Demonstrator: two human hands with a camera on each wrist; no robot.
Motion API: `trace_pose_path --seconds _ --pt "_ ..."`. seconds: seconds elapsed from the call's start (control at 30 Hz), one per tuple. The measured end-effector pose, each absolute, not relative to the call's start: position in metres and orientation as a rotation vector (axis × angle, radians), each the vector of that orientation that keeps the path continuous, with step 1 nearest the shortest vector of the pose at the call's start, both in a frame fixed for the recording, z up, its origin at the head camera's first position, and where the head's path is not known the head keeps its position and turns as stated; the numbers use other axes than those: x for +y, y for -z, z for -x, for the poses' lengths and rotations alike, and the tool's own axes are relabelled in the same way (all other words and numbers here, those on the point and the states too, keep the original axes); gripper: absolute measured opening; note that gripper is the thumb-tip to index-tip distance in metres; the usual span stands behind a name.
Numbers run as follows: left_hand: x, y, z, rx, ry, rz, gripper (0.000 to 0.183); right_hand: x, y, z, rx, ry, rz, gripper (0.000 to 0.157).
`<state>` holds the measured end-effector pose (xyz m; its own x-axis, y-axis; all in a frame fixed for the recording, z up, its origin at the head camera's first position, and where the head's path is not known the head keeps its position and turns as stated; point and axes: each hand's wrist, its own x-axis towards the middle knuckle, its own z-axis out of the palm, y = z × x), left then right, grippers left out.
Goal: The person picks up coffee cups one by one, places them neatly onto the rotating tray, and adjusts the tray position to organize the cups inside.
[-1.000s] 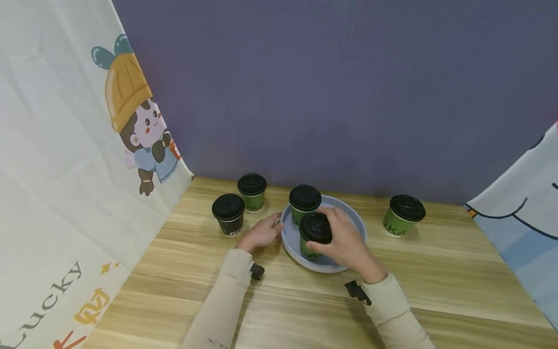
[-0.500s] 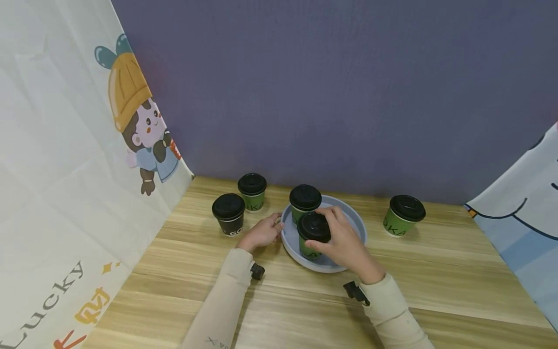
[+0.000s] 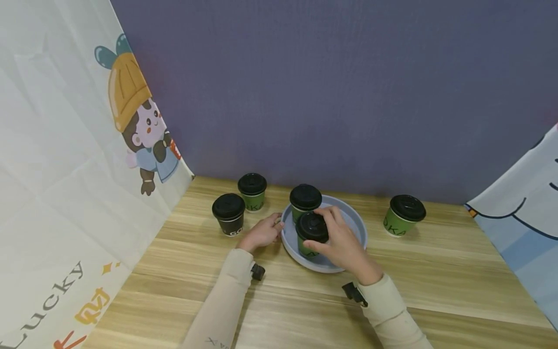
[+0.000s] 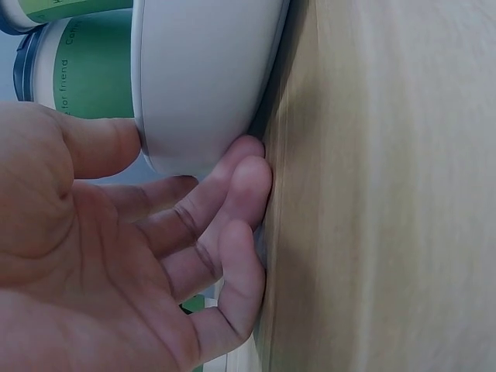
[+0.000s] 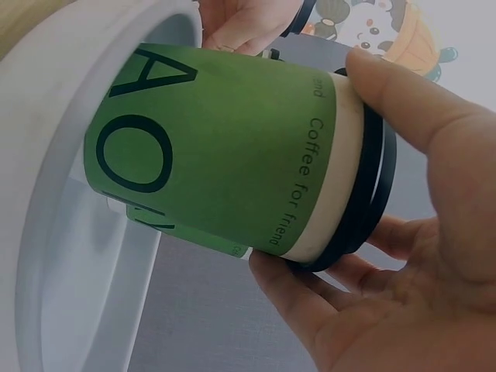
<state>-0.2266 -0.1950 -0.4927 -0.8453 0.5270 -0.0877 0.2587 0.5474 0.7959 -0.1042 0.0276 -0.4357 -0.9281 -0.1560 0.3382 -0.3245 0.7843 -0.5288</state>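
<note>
My right hand (image 3: 342,245) holds a green paper coffee cup (image 3: 310,229) with a black lid, thumb and fingers around it near the lid. The cup is upright over the front left of a round grey-blue tray (image 3: 363,230). Another green lidded cup (image 3: 305,196) stands right behind it on the tray. At the tray's left side, my left hand (image 3: 263,233) grips the edge. In the left wrist view the thumb (image 4: 108,147) presses the rim while the other fingers curl under the outer wall, close to the tabletop.
Left of the tray stand a black lidded cup (image 3: 228,213) and, behind it, a green one (image 3: 253,191). A further green cup (image 3: 404,215) is off to the right. A dark blue-grey panel (image 3: 331,97) closes the table's back, with printed white cloth (image 3: 56,145) at the left.
The right hand has shifted slightly left and back with its cup, bringing it closer to the other cup on the tray. The left hand and tray have stayed put.
</note>
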Motion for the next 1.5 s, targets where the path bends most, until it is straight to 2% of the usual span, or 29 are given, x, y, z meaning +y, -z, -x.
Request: trace_pose_path --seconds 0.7,1.2,1.5 --pt "-0.191 0.49 0.222 2.526 -1.192 -0.616 0.043 0.031 0.439 0.103 -2.68 -0.771 -0.394 0.088" --pt "-0.189 0.493 0.223 2.642 -1.178 -0.576 0.039 0.076 0.423 0.11 -2.576 -0.895 -0.241 0.057" --pt "-0.187 0.494 0.223 2.665 -1.211 -0.521 0.039 0.11 0.42 0.109 -2.537 -0.898 -0.089 0.051"
